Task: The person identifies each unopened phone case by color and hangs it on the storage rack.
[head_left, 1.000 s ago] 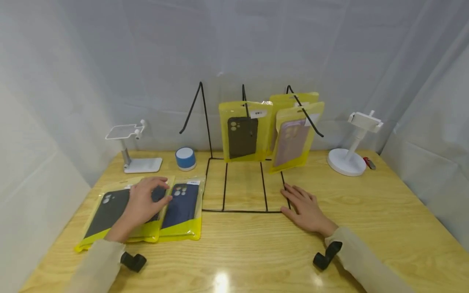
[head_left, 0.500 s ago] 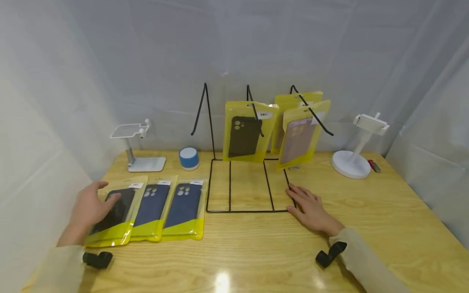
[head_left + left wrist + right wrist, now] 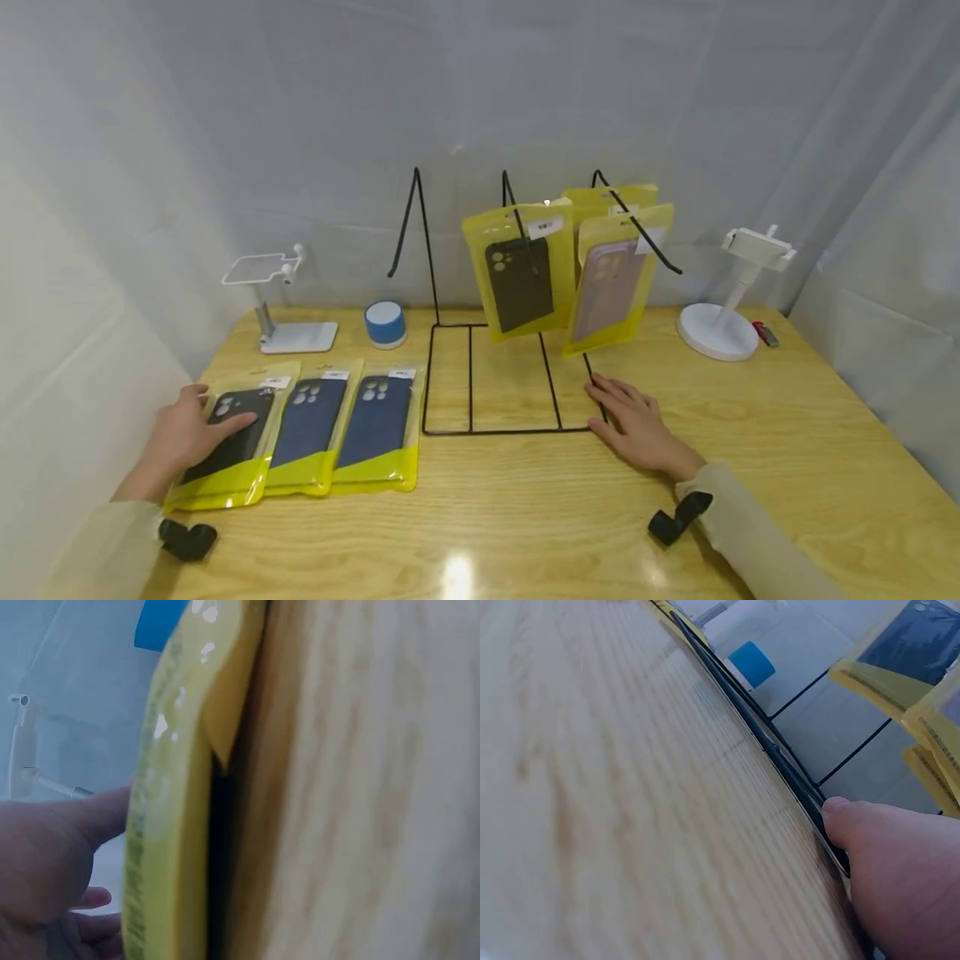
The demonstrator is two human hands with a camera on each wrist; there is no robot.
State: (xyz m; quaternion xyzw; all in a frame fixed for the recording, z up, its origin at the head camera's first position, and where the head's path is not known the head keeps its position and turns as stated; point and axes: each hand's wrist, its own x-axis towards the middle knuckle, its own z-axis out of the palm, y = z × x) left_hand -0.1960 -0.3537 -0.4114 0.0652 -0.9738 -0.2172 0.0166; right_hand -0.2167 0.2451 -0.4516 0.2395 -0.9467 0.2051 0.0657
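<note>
At the left of the wooden table my left hand [image 3: 180, 437] holds the leftmost yellow phone case package [image 3: 232, 450], which has a black case inside. Its thumb [image 3: 105, 814] lies over the package's face and the fingers are at its left side, partly hidden. Two packages with dark blue cases, a middle one [image 3: 311, 425] and a right one [image 3: 377, 425], lie beside it. My right hand [image 3: 637, 429] rests, fingers extended, on the right front corner of the black wire display rack [image 3: 510, 432]. On the rack's hooks hang a black case package [image 3: 521, 283] and a purple case package [image 3: 609, 283], with another behind.
A white phone stand [image 3: 300, 337] and a blue-and-white cylinder [image 3: 386, 325] stand at the back left. Another white stand with a round base [image 3: 717, 332] is at the back right, beside a small red and grey object [image 3: 765, 334]. The rack's left hook [image 3: 405, 225] holds nothing.
My left hand has moved left from above the packages to the leftmost one, which has shifted slightly. The hanging black case package has swung to the right. My right hand stays on the rack.
</note>
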